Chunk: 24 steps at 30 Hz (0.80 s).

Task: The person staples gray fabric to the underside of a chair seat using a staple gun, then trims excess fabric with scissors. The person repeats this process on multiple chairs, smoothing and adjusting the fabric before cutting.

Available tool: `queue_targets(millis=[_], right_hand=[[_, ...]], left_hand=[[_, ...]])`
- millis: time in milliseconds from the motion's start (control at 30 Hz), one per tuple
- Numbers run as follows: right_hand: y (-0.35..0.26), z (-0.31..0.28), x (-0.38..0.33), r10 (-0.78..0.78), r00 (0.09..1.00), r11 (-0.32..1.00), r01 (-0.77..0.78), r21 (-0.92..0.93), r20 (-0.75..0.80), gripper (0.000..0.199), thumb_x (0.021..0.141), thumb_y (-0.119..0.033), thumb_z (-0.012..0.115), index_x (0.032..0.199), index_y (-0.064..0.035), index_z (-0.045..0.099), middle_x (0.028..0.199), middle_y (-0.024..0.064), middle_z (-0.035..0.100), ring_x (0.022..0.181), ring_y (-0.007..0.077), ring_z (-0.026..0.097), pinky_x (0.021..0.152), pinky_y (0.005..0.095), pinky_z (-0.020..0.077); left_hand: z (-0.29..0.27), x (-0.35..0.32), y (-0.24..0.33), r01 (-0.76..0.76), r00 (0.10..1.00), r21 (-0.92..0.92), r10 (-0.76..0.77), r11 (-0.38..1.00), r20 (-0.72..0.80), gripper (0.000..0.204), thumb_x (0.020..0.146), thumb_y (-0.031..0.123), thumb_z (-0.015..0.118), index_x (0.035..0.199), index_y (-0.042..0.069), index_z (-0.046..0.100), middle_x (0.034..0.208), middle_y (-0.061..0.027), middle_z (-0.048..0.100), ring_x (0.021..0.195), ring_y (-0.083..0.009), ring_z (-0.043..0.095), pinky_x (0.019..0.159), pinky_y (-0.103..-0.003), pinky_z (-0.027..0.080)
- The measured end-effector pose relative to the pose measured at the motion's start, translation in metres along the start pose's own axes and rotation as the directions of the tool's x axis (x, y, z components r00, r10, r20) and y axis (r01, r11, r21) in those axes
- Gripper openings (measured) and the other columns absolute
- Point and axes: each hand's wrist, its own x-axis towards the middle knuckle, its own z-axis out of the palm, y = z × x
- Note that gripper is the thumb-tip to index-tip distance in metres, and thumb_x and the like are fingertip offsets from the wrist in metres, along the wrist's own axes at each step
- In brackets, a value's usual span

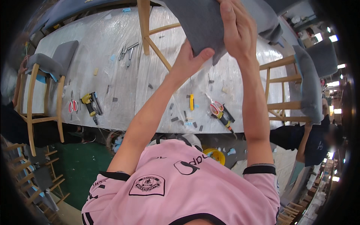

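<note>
A chair with grey fabric upholstery (204,28) and pale wooden legs (144,28) is tilted over the table in front of me, partly cut off by the top edge. My left hand (189,62) grips the lower left edge of the upholstery, thumb on the near face, fingers mostly hidden behind it. Higher up on the right side, my right hand (240,32) is closed round the fabric edge. Below my hands a yellow-handled tool (191,102) lies on the table. Red-and-white-handled scissors (216,108) rest against a yellow-and-black air staple gun (225,120).
Plastic film covers the table (101,41), with grey scraps and metal strips (129,52) strewn about. Another staple gun (90,105) and scissors (72,106) lie left. Grey chairs stand left (50,63) and right (307,86), each beside a person. A yellow bucket (215,156) sits below.
</note>
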Motion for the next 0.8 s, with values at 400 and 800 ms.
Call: queue_targets(millis=[400, 800], right_hand=[[0.097, -0.047, -0.007, 0.229, 0.973, 0.951, -0.227, -0.210, -0.018, 0.047, 0.110, -0.033, 0.037, 0.133, -0.0037, 0.066, 0.143, 0.0233, 0.058, 0.140, 0.0391, 0.047, 0.118, 0.0431, 0.0331], [0.091, -0.041, -0.024, -0.002, 0.993, 0.963, -0.031, -0.267, -0.120, 0.045, 0.109, -0.039, 0.037, 0.134, -0.0155, 0.067, 0.141, 0.0151, 0.061, 0.136, 0.0344, 0.051, 0.117, 0.0474, 0.0320]], left_hand=[[0.002, 0.007, -0.006, 0.024, 1.000, 0.016, -0.024, 1.000, 0.011, 0.100, 0.088, 0.057, 0.077, 0.152, -0.005, 0.031, 0.150, -0.0149, 0.046, 0.140, -0.0235, 0.042, 0.118, -0.036, 0.030], [0.007, 0.003, -0.006, 0.026, 1.000, 0.054, -0.025, 0.998, -0.015, 0.099, 0.090, 0.056, 0.074, 0.155, -0.003, 0.029, 0.151, -0.0133, 0.045, 0.141, -0.0208, 0.041, 0.119, -0.034, 0.029]])
